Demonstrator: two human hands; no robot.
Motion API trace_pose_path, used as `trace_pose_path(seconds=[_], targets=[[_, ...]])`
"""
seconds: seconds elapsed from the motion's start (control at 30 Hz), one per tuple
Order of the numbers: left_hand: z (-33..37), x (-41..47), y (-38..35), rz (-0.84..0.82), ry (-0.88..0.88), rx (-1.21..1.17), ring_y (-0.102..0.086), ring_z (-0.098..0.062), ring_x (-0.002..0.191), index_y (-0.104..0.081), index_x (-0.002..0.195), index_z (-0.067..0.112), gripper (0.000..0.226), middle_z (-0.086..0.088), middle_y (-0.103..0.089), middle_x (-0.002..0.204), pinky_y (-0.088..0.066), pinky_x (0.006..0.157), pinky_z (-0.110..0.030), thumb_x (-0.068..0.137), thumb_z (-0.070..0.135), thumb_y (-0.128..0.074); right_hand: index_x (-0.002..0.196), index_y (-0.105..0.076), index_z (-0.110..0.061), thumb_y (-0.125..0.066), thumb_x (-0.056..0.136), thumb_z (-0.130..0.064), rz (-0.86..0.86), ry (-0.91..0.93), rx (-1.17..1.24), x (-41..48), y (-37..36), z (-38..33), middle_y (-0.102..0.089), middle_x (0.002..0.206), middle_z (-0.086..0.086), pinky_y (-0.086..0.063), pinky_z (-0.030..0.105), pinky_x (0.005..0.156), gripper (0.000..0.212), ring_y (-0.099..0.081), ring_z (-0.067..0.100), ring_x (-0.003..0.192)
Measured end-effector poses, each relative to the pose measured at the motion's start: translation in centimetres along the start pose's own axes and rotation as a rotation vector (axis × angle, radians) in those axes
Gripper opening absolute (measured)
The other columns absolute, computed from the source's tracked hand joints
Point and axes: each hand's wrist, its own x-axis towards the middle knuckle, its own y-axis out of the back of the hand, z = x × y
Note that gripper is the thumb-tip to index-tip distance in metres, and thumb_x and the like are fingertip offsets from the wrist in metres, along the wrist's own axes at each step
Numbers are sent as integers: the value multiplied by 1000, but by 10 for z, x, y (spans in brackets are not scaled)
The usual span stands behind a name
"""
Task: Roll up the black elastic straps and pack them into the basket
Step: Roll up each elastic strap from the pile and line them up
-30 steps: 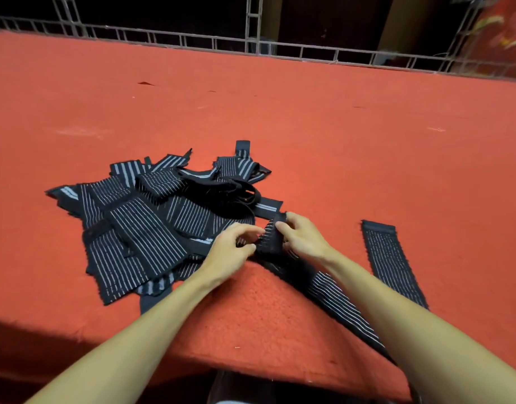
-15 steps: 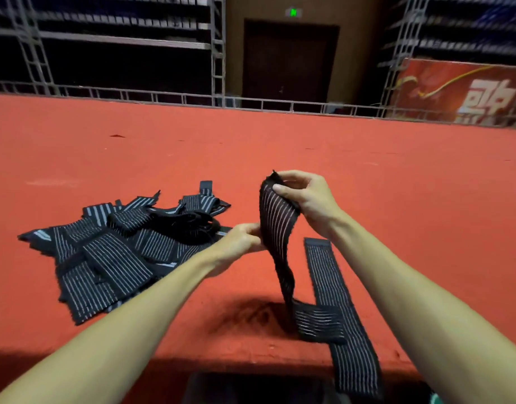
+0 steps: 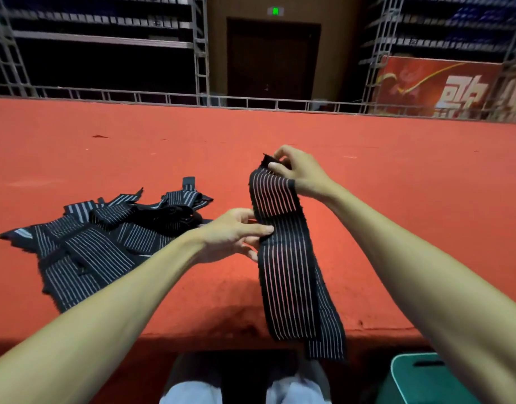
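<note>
Strap (image 3: 283,258) hangs pinched at top by raised right hand (image 3: 300,173), left hand (image 3: 236,231) pinching midway.

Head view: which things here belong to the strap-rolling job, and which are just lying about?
Job: held strap, gripped by the right hand at its top and the left hand midway; strap pile on the red carpet; green basket.
Not the job: banner; railing; door.

A red banner (image 3: 443,88) at two o'clock bears large white Chinese characters, partly cut off. The green sign (image 3: 275,11) at twelve o'clock is unreadable.
</note>
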Motion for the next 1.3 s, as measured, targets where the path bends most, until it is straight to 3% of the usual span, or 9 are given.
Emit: trace_pose_path(seconds=[0.1, 0.23, 0.4, 0.6, 0.8, 0.9, 1.07, 1.17, 1.3], targets=[[-30, 8, 3, 23, 116, 26, -63, -13, 70, -60, 105, 9, 13, -4, -65, 94, -54, 54, -25, 92, 8, -57, 113, -58, -6, -51, 97, -17, -219, -68, -154, 5, -14, 22, -65, 109, 13, -36, 30, 70, 21, -58, 26, 100], [-74, 25, 15, 48, 235, 117, -58, -10, 63, -61, 104, 9, 12, -2, -64, 81, -56, 58, -27, 94, 7, -55, 117, -64, -8, -52, 90, -2, -419, -125, -125, 10, -39, 57, -65, 119, 12, -43, 29, 86, 30, -58, 25, 110], [-115, 67, 39, 217, 215, 440, -47, -12, 55, -54, 107, 10, 16, -1, -52, 66, -45, 51, -31, 92, 12, -60, 108, -70, -6, -68, 86, -10, -278, -168, -93, 26, -74, 110, -71, 110, 10, -37, 17, 76, 22, -62, 22, 104], [-153, 105, 63, 465, -21, 792, -46, -10, 90, -42, 118, 19, 49, 5, -39, 105, -40, 88, -26, 78, 23, -71, 98, -72, -10, -73, 83, -16, -260, -237, -59, 45, -134, 168, -72, 99, 7, -45, 23, 79, 17, -59, 13, 88], [-174, 121, 66, 260, -181, 1067, -29, 1, 117, -54, 122, 32, 34, 16, -42, 120, -21, 100, -24, 89, 38, -55, 99, -71, -19, -75, 80, -30, -322, -277, -194, 50, -186, 207, -72, 103, 1, -42, 38, 95, 23, -62, 23, 105], [-177, 125, 68, 273, -169, 1105, -26, 5, 114, -56, 119, 36, 31, 20, -42, 120, -15, 94, -20, 89, 39, -56, 105, -69, -22, -73, 80, -36, -211, -274, -242, 50, -188, 215, -68, 109, -1, -32, 37, 92, 29, -54, 21, 111], [-165, 136, 57, 304, -75, 1159, -32, -4, 110, -55, 111, 32, 21, 17, -41, 111, -18, 95, -24, 90, 34, -51, 101, -71, -16, -62, 90, -23, -8, -375, -180, 37, -159, 244, -67, 106, 8, -39, 36, 94, 17, -57, 26, 109], [-161, 146, 40, 309, -64, 1080, -32, -4, 104, -58, 105, 32, 15, 15, -42, 105, -17, 91, -23, 91, 30, -51, 106, -71, -10, -60, 91, -18, -18, -447, -75, 18, -144, 259, -70, 108, 12, -39, 25, 89, 20, -62, 24, 104], [-171, 150, 20, 345, -105, 1060, -31, 3, 99, -58, 101, 37, 12, 22, -41, 101, -16, 85, -21, 92, 37, -50, 104, -73, -13, -62, 91, -23, -78, -464, -70, -3, -152, 273, -69, 109, 8, -36, 29, 93, 20, -59, 26, 106]])
